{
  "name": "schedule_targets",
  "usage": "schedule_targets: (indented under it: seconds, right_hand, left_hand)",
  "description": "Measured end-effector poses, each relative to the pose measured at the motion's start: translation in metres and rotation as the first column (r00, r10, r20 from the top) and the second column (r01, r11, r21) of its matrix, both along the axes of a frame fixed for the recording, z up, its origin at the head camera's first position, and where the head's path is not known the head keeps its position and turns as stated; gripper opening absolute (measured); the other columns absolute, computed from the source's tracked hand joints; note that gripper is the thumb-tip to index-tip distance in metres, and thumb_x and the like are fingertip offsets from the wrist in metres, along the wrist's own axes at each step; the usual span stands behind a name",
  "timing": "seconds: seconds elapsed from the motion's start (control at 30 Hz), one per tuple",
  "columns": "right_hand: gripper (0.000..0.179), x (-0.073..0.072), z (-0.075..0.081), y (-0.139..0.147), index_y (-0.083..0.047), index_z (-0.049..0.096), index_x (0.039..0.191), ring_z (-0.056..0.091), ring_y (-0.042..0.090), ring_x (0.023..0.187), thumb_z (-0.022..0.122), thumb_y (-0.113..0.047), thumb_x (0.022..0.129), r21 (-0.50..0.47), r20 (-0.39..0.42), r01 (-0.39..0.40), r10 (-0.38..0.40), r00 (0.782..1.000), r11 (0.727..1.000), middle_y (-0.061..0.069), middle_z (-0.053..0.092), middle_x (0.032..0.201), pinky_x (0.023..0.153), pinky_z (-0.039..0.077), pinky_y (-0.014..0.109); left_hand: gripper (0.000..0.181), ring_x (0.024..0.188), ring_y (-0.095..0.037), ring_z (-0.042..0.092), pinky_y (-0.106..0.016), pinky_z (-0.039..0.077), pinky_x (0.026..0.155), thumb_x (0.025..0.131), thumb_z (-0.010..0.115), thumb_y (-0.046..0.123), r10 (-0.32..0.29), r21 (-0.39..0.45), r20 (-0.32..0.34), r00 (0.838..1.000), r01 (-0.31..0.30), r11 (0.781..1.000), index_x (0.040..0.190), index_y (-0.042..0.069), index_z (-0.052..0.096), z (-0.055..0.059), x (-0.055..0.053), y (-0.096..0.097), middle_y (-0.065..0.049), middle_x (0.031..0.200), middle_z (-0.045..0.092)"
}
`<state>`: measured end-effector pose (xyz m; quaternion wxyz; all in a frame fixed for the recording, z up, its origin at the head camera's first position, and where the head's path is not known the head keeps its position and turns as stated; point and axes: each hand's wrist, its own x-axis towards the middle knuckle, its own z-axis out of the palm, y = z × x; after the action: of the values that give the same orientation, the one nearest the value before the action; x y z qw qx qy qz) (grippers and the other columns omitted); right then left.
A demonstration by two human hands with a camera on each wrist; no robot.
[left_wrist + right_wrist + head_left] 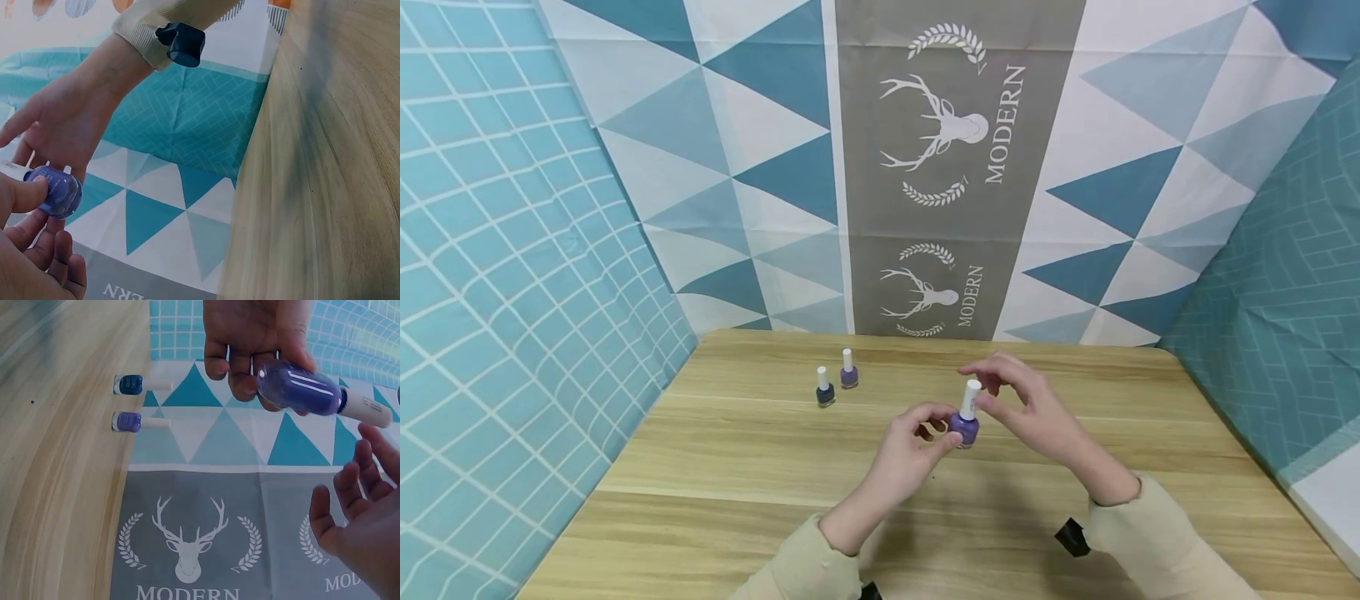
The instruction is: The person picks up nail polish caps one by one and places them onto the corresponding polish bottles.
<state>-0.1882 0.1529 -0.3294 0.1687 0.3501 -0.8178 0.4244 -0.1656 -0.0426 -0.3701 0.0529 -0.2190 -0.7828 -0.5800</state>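
My left hand (910, 450) pinches a nail polish bottle (964, 430) by its purple glass body, holding it up over the table. The white cap (971, 400) points upward and leans slightly right. Around the cap, my right hand (1018, 404) stands with fingers spread and bent, fingertips close to it. In the right wrist view, the right fingers (350, 506) sit just below the cap with a gap inside the hand. The left wrist view shows the left thumb (28, 194) pressed on the purple glass.
Two more nail polish bottles stand upright at the back left of the wooden table (737, 467): a dark teal one (825, 393) and a purple one (849, 377). Patterned cloth (925, 208) hangs behind the table, with tiled-print cloth (512, 275) on the left.
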Motion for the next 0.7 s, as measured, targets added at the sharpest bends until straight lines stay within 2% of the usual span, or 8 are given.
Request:
schedule_targets:
  seconds: [0.1,0.13,0.2,0.43,0.6,0.7]
  right_hand:
    - [0.037,0.001,0.003,0.002,-0.017,0.059,0.124,0.049,0.008,0.085,0.059,-0.004,0.09,0.012,0.004,-0.061,0.061,0.998,0.998,-0.008,0.059,0.104,0.071,0.043,0.025]
    - [0.037,0.001,0.004,0.003,-0.017,0.059,0.125,0.049,0.008,0.086,0.058,-0.003,0.091,0.018,0.009,-0.078,0.078,0.997,0.997,-0.008,0.059,0.106,0.072,0.043,0.025]
    - [0.039,0.001,0.004,0.004,-0.018,0.057,0.127,0.049,0.007,0.088,0.056,-0.002,0.092,0.029,0.015,-0.101,0.101,0.995,0.994,-0.007,0.058,0.109,0.074,0.044,0.025]
    - [0.043,-0.002,0.003,0.005,-0.015,0.056,0.128,0.049,0.009,0.086,0.052,0.005,0.091,0.026,-0.007,-0.188,0.189,0.982,0.982,-0.003,0.058,0.105,0.074,0.043,0.026]
    - [0.039,-0.001,0.003,0.006,-0.016,0.059,0.123,0.049,0.009,0.085,0.052,0.005,0.091,0.02,0.003,-0.196,0.196,0.981,0.98,-0.004,0.057,0.106,0.073,0.043,0.026]
    - [0.036,-0.001,0.003,0.006,-0.017,0.06,0.12,0.05,0.009,0.086,0.052,0.003,0.091,0.014,0.031,-0.184,0.184,0.982,0.983,-0.005,0.057,0.108,0.075,0.044,0.026]
  left_hand:
    - [0.023,0.091,-0.018,0.057,-0.037,0.049,0.079,0.086,0.068,0.014,-0.004,-0.003,0.007,1.0,0.004,1.0,0.108,0.008,0.067,0.001,0.0,-0.001,-0.002,0.1,0.067]
    - [0.023,0.09,-0.016,0.057,-0.036,0.049,0.079,0.086,0.068,0.015,-0.004,-0.005,0.006,1.0,0.004,1.0,0.108,0.009,0.067,-0.003,-0.003,-0.001,-0.001,0.099,0.067]
    - [0.023,0.09,-0.015,0.056,-0.037,0.049,0.079,0.087,0.068,0.015,-0.007,-0.006,0.004,1.0,0.008,1.0,0.109,0.01,0.067,-0.003,-0.003,-0.001,-0.001,0.099,0.067]
    - [0.023,0.092,-0.02,0.057,-0.038,0.049,0.079,0.088,0.067,0.017,-0.02,-0.006,-0.004,1.0,0.02,1.0,0.109,0.009,0.068,-0.004,-0.003,0.001,-0.003,0.101,0.068]
    - [0.023,0.093,-0.024,0.058,-0.039,0.048,0.079,0.087,0.067,0.013,-0.013,-0.019,0.006,1.0,0.014,1.0,0.11,0.007,0.067,-0.002,-0.002,0.002,-0.005,0.102,0.068]
    - [0.023,0.092,-0.028,0.058,-0.044,0.048,0.08,0.087,0.066,0.007,-0.014,-0.018,0.02,1.0,0.015,1.0,0.109,0.002,0.067,0.008,0.004,0.003,-0.01,0.101,0.067]
